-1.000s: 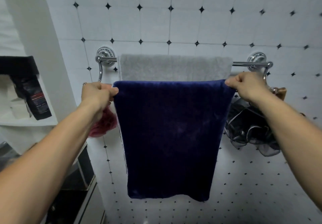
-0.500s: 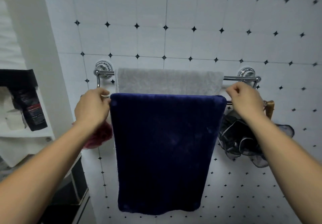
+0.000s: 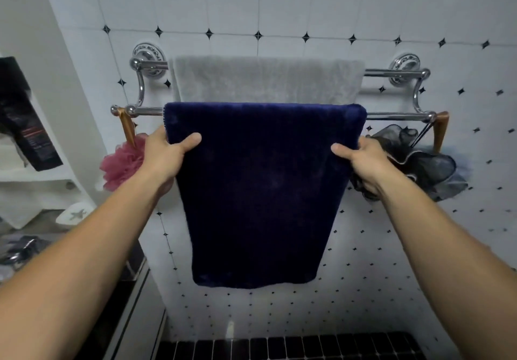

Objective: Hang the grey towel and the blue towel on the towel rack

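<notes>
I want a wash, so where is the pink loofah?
In the head view the pink loofah hangs at the left, on a ribbon from the rack's front bar end, just beside the left hand.

Two towels (image 3: 263, 191), one rack (image 3: 391, 73), two bath poufs (image 3: 120, 163), two hands (image 3: 165, 155).

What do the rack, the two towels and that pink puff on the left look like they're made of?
Towel rack: polished, chrome-like metal, mirror-bright with sharp highlights. Grey towel: looped terry, matte and nubby, probably cotton. Blue towel: plush, faintly sheeny pile, perhaps microfibre. Pink puff: gathered mesh, likely nylon, on a satiny ribbon.
</notes>
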The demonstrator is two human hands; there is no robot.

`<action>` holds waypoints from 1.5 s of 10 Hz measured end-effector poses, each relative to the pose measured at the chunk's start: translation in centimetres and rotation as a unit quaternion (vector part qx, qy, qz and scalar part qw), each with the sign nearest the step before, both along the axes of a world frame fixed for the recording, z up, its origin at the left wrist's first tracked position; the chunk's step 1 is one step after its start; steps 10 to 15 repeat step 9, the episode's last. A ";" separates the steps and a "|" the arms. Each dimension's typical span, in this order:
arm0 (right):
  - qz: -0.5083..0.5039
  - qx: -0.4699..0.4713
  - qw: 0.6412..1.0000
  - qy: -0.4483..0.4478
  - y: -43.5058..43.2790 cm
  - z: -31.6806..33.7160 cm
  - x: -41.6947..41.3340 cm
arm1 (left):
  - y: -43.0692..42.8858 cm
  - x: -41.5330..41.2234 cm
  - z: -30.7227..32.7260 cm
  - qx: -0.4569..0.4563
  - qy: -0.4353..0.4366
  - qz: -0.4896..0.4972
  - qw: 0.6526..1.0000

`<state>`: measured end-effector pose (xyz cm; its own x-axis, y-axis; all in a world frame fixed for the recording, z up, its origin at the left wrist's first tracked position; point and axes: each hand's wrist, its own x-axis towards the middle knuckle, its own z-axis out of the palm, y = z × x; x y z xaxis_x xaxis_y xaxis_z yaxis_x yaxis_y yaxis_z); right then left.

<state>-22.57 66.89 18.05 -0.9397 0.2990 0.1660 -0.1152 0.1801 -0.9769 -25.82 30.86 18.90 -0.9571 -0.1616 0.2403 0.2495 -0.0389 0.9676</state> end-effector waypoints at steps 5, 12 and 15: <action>0.027 -0.058 0.998 0.028 -0.7 -3.1 -0.4 | -1.0 0.8 -8.4 -0.055 -0.069 0.012 0.996; -0.257 0.173 0.942 0.129 -4.7 -6.4 4.2 | 0.3 4.8 -10.4 -0.084 -0.137 0.210 0.965; -0.257 0.173 0.942 0.129 -4.7 -6.4 4.2 | 0.3 4.8 -10.4 -0.084 -0.137 0.210 0.965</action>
